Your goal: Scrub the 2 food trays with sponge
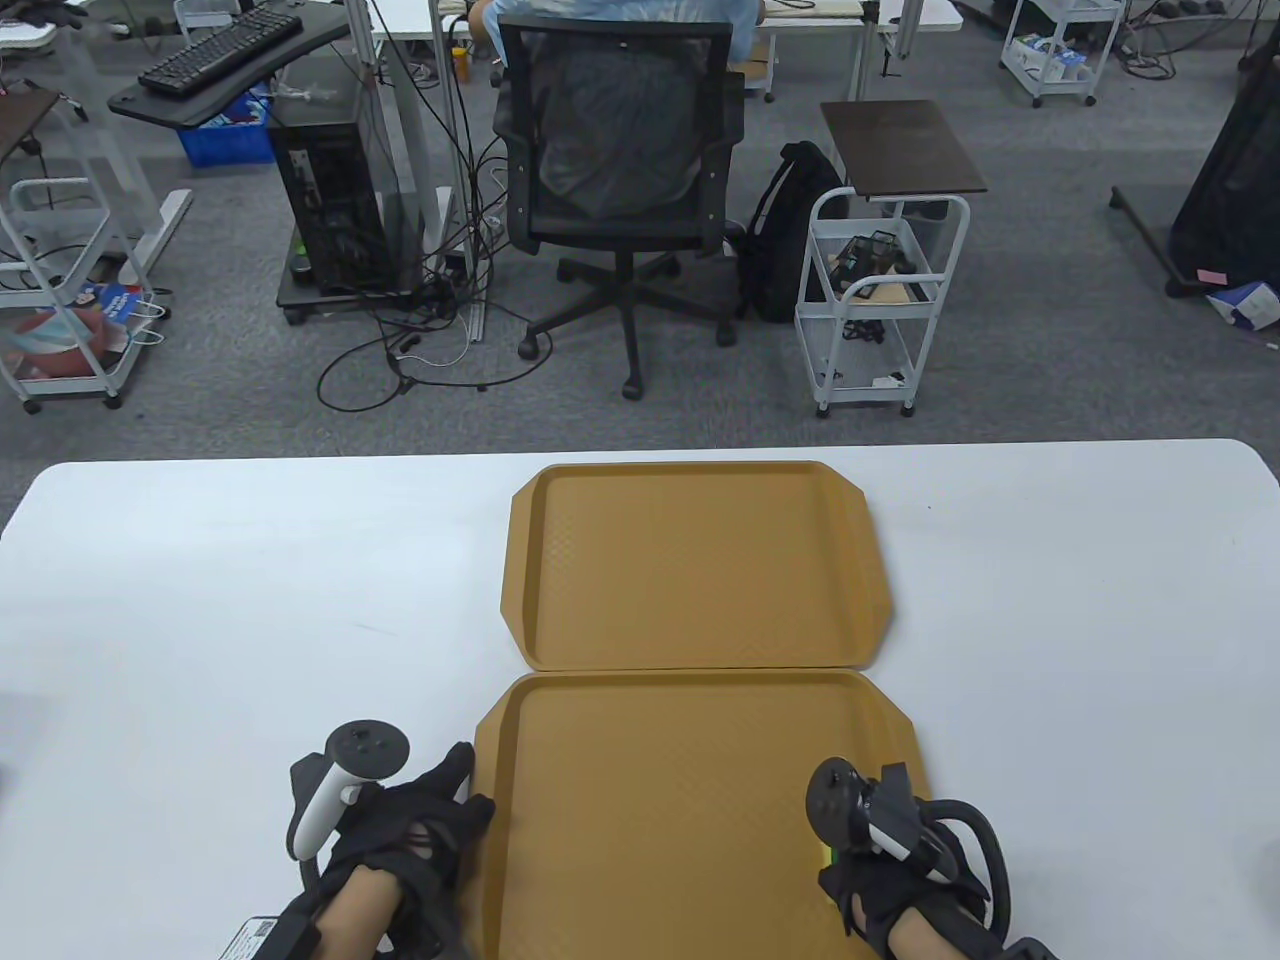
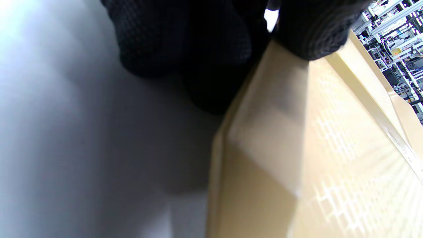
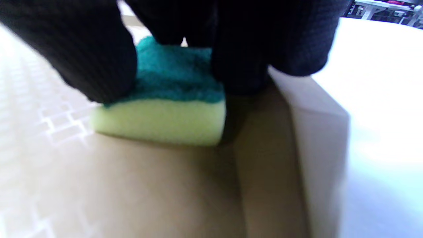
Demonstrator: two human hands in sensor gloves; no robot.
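Two tan food trays lie end to end on the white table: the far tray (image 1: 690,560) and the near tray (image 1: 660,800). My right hand (image 1: 880,850) is over the near tray's right side and grips a yellow sponge with a green scouring top (image 3: 162,109), which sits on the tray floor near its right wall (image 3: 317,132). Only a sliver of the sponge (image 1: 826,858) shows in the table view. My left hand (image 1: 430,820) holds the near tray's left rim (image 2: 264,109), fingers on the table side and thumb (image 2: 310,29) over the rim.
The white table (image 1: 200,600) spreads wide on both sides of the trays. Beyond its far edge stand an office chair (image 1: 620,180), a white wire cart (image 1: 880,290) and a computer tower (image 1: 330,200) on the floor.
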